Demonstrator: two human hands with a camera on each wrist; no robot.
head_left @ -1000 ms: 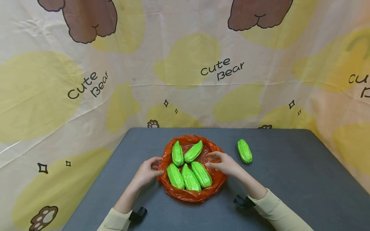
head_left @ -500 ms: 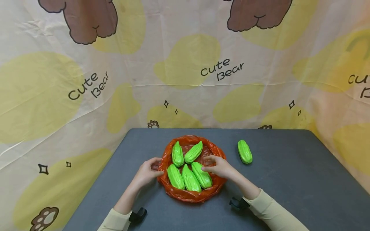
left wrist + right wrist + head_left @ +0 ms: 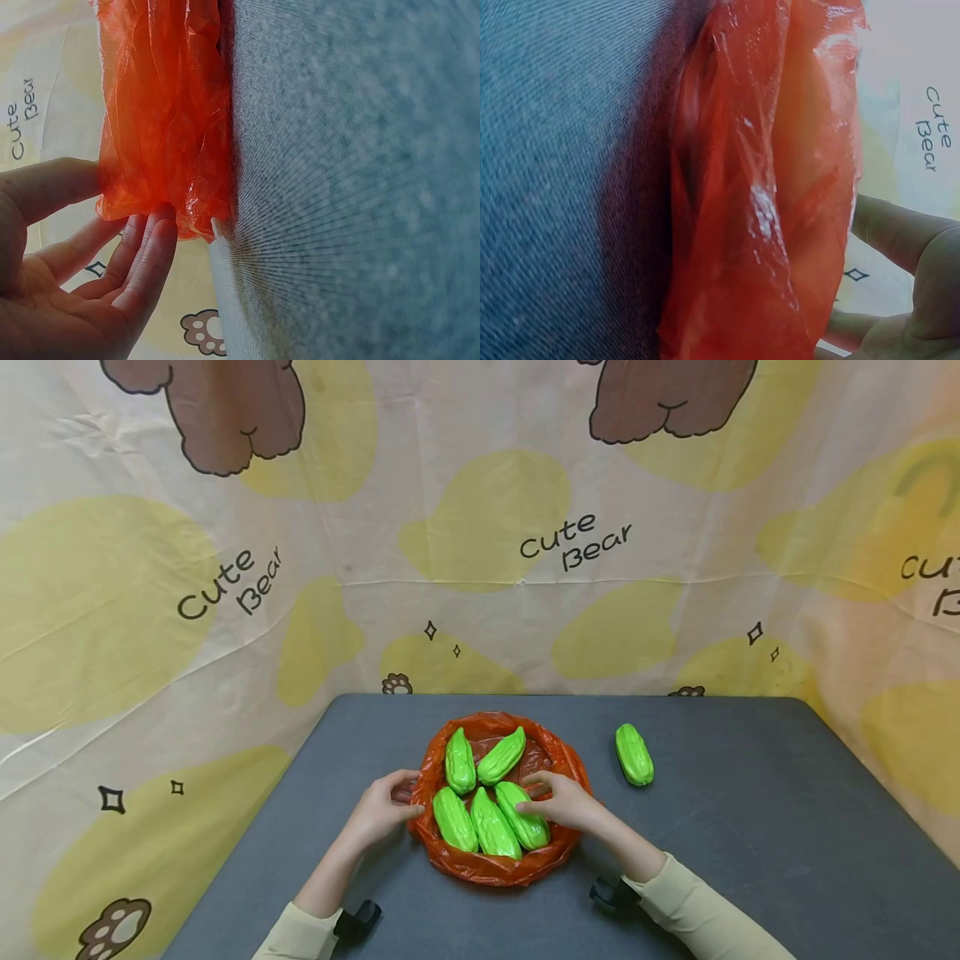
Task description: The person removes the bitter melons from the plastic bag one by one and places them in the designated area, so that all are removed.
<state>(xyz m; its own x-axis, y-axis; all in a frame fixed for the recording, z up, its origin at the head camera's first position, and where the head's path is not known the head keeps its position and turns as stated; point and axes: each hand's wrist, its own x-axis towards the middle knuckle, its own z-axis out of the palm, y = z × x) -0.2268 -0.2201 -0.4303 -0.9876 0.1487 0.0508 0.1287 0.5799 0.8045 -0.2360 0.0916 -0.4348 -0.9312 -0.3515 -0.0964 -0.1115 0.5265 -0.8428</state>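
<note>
Five green gourds inside the red plastic bag
Your left hand, spread, touches the bag's left rim; your right hand is at its near-right gourd; I can't tell if it's pinching.

A pale, yellow-patterned "Cute Bear" backdrop surrounds a grey table.

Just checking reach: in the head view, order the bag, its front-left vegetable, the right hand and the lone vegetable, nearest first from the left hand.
1. Bag: its left side meets the left hand.
2. Front-left vegetable: inside the bag's left side.
3. Right hand: over the bag's right side.
4. Lone vegetable: on the table, right of the bag.
</note>
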